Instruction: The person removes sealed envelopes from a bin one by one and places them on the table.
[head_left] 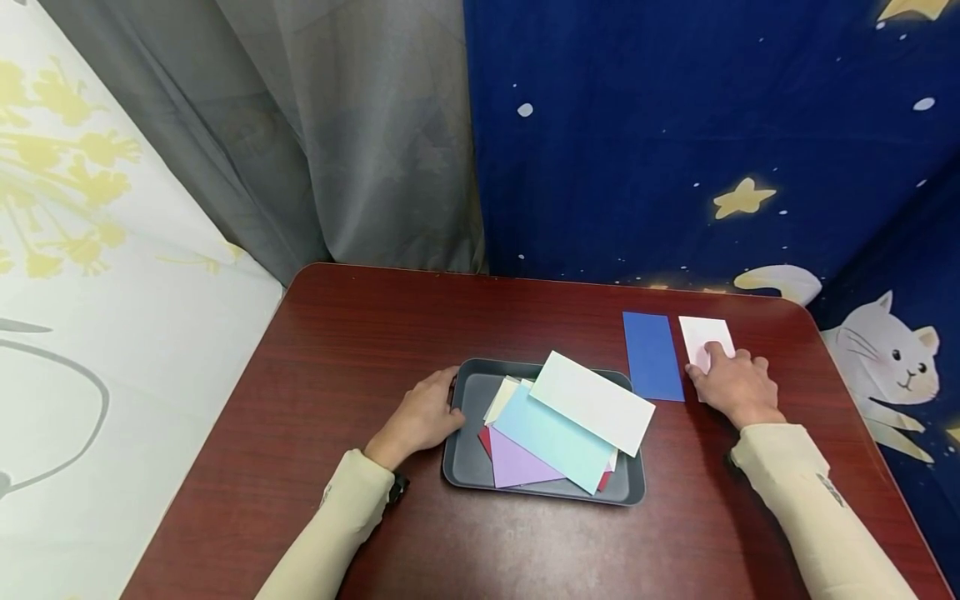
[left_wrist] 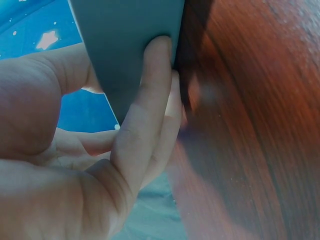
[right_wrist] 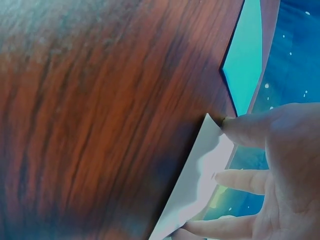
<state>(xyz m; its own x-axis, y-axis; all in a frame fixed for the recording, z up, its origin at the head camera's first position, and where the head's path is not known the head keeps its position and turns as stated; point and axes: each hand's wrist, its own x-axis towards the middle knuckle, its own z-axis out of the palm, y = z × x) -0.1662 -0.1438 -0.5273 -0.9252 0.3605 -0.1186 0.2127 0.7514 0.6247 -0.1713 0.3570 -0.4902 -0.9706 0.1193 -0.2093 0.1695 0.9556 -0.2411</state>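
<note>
My left hand [head_left: 422, 415] grips the left end of a dark grey tray [head_left: 465, 450], thumb over the rim and fingers along the outer wall. The left wrist view shows the tray wall [left_wrist: 125, 45] up close between thumb and fingers. In the tray lies a loose pile of cards: a white card [head_left: 592, 402] on top, a light blue card [head_left: 553, 437] and a purple card [head_left: 517, 461] under it. Off to the right, my right hand [head_left: 738, 385] holds a pale pink card [head_left: 705, 330] at the tabletop, thumb at its left edge, index fingertip on its face, other fingers at its right.
A blue card [head_left: 654, 358] lies flat between the tray and the pink card. Cream and red card edges stick out of the pile. The dark red wooden table [head_left: 375, 325] ends at a grey curtain [head_left: 390, 133] and a blue starry curtain [head_left: 637, 167].
</note>
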